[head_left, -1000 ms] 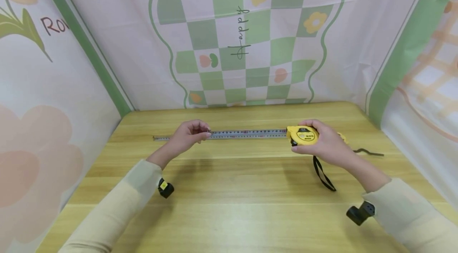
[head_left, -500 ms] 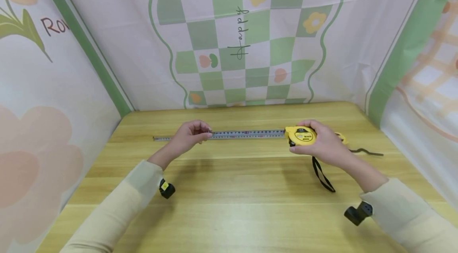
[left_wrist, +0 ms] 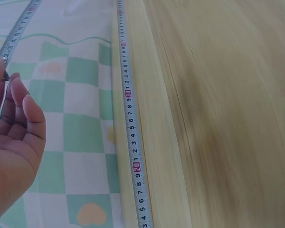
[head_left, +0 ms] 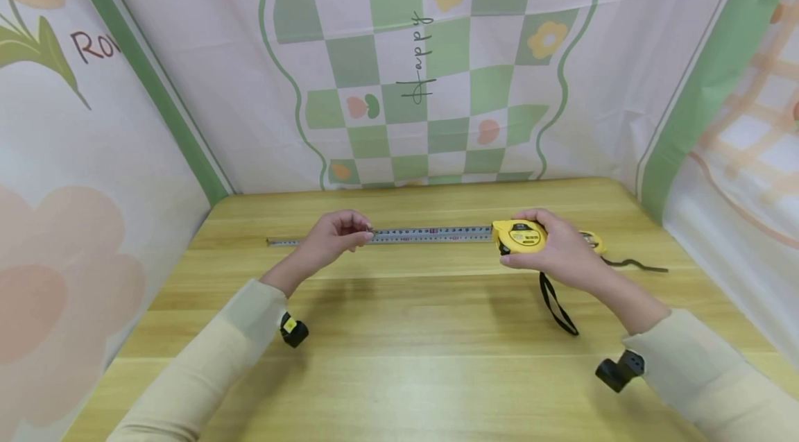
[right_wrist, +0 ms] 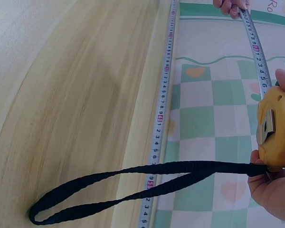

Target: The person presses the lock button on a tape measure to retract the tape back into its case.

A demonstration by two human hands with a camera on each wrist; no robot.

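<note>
My right hand (head_left: 564, 252) grips the yellow case of a tape measure (head_left: 526, 238), thumb on its near side and fingers over the far side. A black strap loop (head_left: 555, 303) dangles from the case. Between finger and thumb, my left hand (head_left: 329, 239) pinches the hooked end of its steel blade (head_left: 431, 230), which stretches straight between both hands, raised over the table. Under it lies a second tape measure, its long blade (left_wrist: 133, 128) drawn out across the tabletop. That one's yellow case (head_left: 594, 241) shows partly behind my right hand.
The wooden table (head_left: 399, 359) has a patterned curtain (head_left: 399, 74) along its back edge and more hanging cloth on both sides. A dark strap (head_left: 639, 265) trails right from the second case. Small black wrist cameras sit at both cuffs.
My right hand has shifted slightly left with the case, and my left hand slightly right. The blade showing between them is shorter. The second tape measure stays in place.
</note>
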